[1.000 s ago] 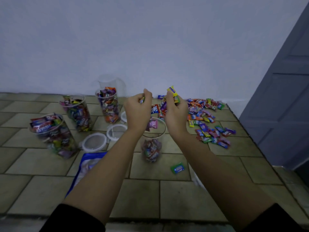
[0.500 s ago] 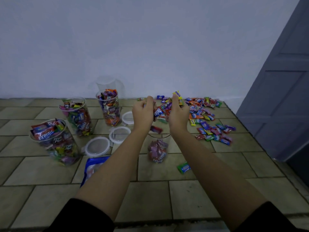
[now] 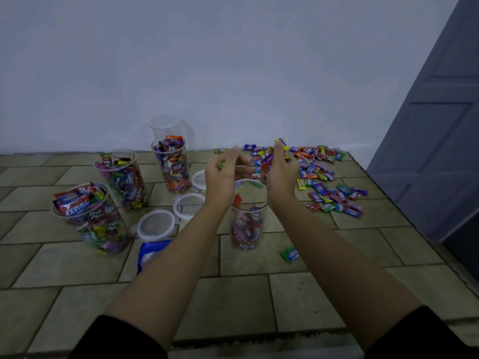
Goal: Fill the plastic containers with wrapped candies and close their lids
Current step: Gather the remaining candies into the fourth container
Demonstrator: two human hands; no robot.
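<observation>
While both hands are hovering over the open jar, step in hand: the person is, by my reading, feeding candies into the partly filled container [image 3: 247, 224].
Right hand [image 3: 281, 174]: its fingers are curling round a handful of wrapped candies [image 3: 268, 160], and a yellow stick [image 3: 282, 144] is poking out above the fingertips.
Left hand [image 3: 224, 177]: it is blurring, with fingers half spread just beside the right hand. A green scrap is showing at its edge, but I cannot tell whether it is pinching anything.
Where the candies are lying: a loose pile [image 3: 324, 177] is spreading over the tiles to the right of the container, and a stray green candy [image 3: 289, 253] is lying alone in front.
Other jars: the filled containers [image 3: 90, 216] are standing lidless on the left, and an empty container [image 3: 168, 125] is waiting by the wall.
Lids [image 3: 155, 225]: they are lying flat between the filled jars and the one being filled, none fitted.
Handling, candies: they are looking light, with slick, crinkly wrappers, so I am expecting them to slip from a loose fist. Cupping from below is looking safer than pinching.
Handling, container: it is looking thin, tall and light, so a knock at the rim is likely tipping it. Taking it round the middle of the wall is seeming wisest.
</observation>
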